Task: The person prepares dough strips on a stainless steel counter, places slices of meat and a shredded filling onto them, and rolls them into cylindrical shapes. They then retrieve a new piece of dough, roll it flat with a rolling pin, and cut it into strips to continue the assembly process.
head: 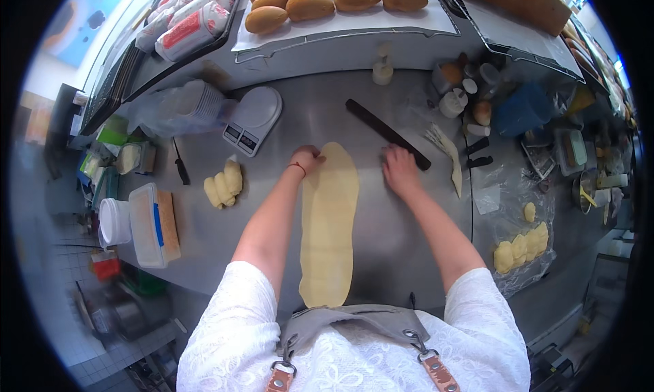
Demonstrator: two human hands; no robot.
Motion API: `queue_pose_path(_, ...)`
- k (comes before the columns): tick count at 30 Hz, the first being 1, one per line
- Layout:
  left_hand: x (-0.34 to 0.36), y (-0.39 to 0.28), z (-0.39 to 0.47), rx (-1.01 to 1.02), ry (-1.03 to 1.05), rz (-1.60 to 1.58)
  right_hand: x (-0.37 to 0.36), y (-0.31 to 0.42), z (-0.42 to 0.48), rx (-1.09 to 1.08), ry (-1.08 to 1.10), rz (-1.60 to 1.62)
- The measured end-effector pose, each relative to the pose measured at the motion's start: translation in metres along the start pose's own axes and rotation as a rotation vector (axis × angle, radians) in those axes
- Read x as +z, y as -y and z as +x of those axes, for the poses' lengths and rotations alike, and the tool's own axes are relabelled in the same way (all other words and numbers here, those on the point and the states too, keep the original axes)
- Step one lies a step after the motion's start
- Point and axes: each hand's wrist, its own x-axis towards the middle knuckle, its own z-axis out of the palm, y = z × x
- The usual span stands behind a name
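Observation:
A long, thin sheet of pale yellow dough [329, 228] lies flat on the steel worktop, running from my apron up to its rounded far end. My left hand [306, 161] is at the sheet's upper left edge, thumb over the dough and fingers curled, seeming to pinch it. To the right of the sheet, my right hand [400, 171] rests palm down, holding nothing. Its fingertips reach the dark rolling pin [386, 132], which lies slantwise; whether they touch it I cannot tell. Rolled dough pieces [224, 184] sit together left of my left arm.
A kitchen scale [254, 118] and a knife [181, 170] are on the left, beyond a lidded plastic box [148, 226]. Dough pieces [521, 247] lie on plastic film at right, near black-handled tools [479, 161]. Bread buns [309, 6] fill a raised tray ahead.

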Motion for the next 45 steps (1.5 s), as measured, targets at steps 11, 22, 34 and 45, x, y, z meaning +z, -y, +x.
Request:
queue_pose_path(11, -0.081, -0.051, -0.194, 0.26, 0.023, -0.291, 0.002, 0.083, 0.02, 0.102, 0.515, 0.807)
queue_pose_path(22, -0.169, -0.109, -0.434, 0.356, -0.226, -0.162, -0.276, 0.249, -0.104, -0.211, 0.107, 0.684)
queue_pose_path(34, -0.236, -0.097, -0.396, 0.479, -0.307, -0.23, -0.284, 0.284, -0.05, -0.036, -0.11, 0.763)
queue_pose_path(45, -0.244, -0.106, -0.393, 0.703, -0.883, -0.225, -0.303, 0.298, -0.013, -0.153, -0.398, 0.551)
